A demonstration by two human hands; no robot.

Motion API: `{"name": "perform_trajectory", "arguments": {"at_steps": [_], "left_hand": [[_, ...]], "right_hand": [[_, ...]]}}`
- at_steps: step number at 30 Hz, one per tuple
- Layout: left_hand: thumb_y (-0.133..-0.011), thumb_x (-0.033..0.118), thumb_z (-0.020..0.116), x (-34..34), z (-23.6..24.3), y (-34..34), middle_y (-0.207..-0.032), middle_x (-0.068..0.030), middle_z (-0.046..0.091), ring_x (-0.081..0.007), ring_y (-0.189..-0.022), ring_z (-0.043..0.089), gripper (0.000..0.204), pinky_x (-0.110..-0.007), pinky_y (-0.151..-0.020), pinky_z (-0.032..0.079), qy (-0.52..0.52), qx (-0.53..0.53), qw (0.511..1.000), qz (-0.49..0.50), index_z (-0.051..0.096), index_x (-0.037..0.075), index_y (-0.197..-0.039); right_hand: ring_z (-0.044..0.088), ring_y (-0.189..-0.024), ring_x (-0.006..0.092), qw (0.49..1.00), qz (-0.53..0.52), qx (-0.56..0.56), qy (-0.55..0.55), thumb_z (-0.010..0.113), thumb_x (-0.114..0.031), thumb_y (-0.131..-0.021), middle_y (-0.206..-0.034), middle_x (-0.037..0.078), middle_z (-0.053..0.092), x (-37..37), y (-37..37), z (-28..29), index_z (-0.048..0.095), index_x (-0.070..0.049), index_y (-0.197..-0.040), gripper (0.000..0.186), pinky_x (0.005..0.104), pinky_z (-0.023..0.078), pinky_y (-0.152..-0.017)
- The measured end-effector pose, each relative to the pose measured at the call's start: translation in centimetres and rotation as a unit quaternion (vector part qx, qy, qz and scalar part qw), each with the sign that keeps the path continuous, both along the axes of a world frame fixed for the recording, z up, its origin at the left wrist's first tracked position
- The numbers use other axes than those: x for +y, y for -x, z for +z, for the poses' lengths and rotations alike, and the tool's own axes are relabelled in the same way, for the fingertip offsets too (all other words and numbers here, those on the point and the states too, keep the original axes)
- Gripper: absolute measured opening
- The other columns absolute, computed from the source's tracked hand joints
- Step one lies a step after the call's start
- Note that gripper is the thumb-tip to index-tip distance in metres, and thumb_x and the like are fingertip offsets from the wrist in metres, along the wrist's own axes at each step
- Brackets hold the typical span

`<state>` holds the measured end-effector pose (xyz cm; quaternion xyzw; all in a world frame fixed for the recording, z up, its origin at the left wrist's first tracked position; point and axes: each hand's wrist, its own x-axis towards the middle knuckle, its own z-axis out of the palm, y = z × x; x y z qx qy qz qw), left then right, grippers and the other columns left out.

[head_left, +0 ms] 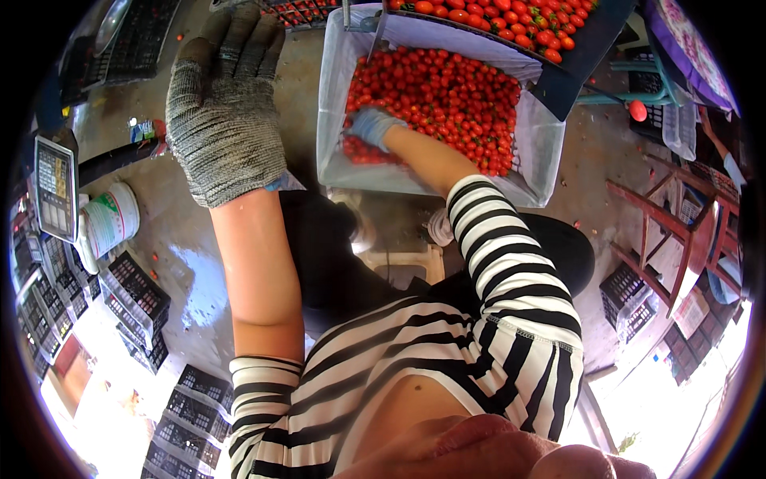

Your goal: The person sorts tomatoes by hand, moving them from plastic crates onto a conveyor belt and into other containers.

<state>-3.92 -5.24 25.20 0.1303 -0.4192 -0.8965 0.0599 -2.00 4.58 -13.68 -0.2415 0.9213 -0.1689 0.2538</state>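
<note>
My left hand (226,120), in a grey knit glove with dark, worn fingers, is raised at the upper left. Its fingers are stretched out, and no object shows in it. A white-lined crate (339,96) in front of me holds a heap of small red tomatoes (447,96). My right hand (373,126), in a light blue glove, reaches down into the heap at the crate's left side. Tomatoes and motion blur hide its fingers there. Above the crate's far side, a dark sloping tray (558,84) carries more red tomatoes (511,20).
A white bucket (112,215) stands at the left beside a scale-like panel (56,188). Black crates (187,415) are stacked at the lower left. A wooden stool (686,231) stands at the right. Under me is a pale plastic stool (423,259). Loose tomatoes dot the floor.
</note>
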Motion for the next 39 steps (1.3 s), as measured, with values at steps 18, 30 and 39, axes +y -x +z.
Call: {"name": "perform_trajectory", "arguments": {"at_steps": [18,30,39], "left_hand": [[-0.089,0.015,0.038,-1.9,0.1,-0.7,-0.127,-0.0340,0.036,-0.0469,-0.121,0.035,0.046,-0.055,-0.106,0.027,-0.021,0.003,1.000,0.018,0.034,-0.016,-0.123],[-0.090,0.017,0.043,-4.9,-1.1,-1.2,-0.106,-0.0198,0.058,-0.0339,-0.098,0.057,0.025,-0.044,-0.090,0.046,-0.132,0.057,0.990,0.001,0.054,0.000,-0.105],[-0.089,0.023,0.048,-4.8,-0.4,-0.9,-0.099,-0.0143,0.061,-0.0279,-0.093,0.058,0.025,-0.039,-0.086,0.047,-0.136,0.030,0.990,0.000,0.058,0.002,-0.098]], "right_hand": [[0.044,-0.118,0.0365,0.889,-0.371,-0.147,-0.226,0.033,-0.048,-0.091,-0.133,0.018,0.043,21.3,1.2,-1.8,0.044,-0.014,-0.130,0.052,0.0421,0.036,-0.099],[0.046,-0.118,0.0338,0.899,-0.271,-0.271,-0.212,0.038,-0.007,-0.086,-0.131,0.017,0.045,20.2,-9.0,5.4,0.044,-0.012,-0.131,0.045,0.0438,0.042,-0.096],[0.059,-0.076,0.0335,0.969,-0.069,0.216,0.095,0.059,-0.016,-0.082,-0.080,0.017,0.060,10.0,-5.0,28.6,0.057,-0.006,-0.101,0.021,0.0422,0.047,-0.065]]}}
